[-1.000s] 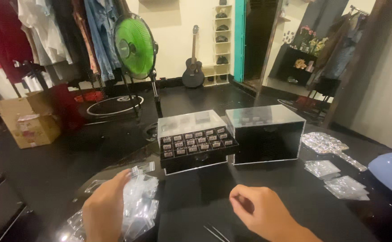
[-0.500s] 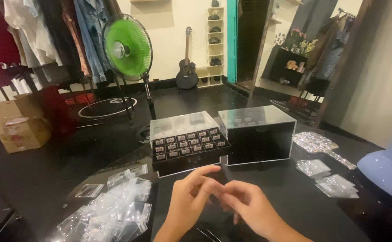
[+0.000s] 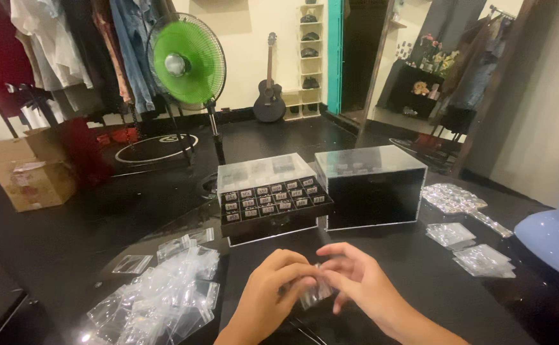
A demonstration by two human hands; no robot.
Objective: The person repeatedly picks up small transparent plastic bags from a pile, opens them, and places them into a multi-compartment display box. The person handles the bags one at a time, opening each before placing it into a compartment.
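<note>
Pinching a small clear zip bag (image 3: pixel 316 292) between both hands, your left hand (image 3: pixel 273 295) and right hand (image 3: pixel 360 283) meet above the dark table (image 3: pixel 420 255), fingertips closed on its edges, loose bags (image 3: pixel 164 297) heaped within reach.

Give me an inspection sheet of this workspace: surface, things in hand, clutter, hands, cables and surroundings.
Surface: dark glossy table.
Things in hand: small clear bag, pinched between both hands.
Clutter: heap of clear bags at left; more bag stacks at right; open tray case beside a clear-lidded black box.
Hands: left hand and right hand meet on the bag, each with a fingertip grip.
Cables: nothing seen.
Surroundings: green fan, guitar, hanging clothes, cardboard box.
</note>
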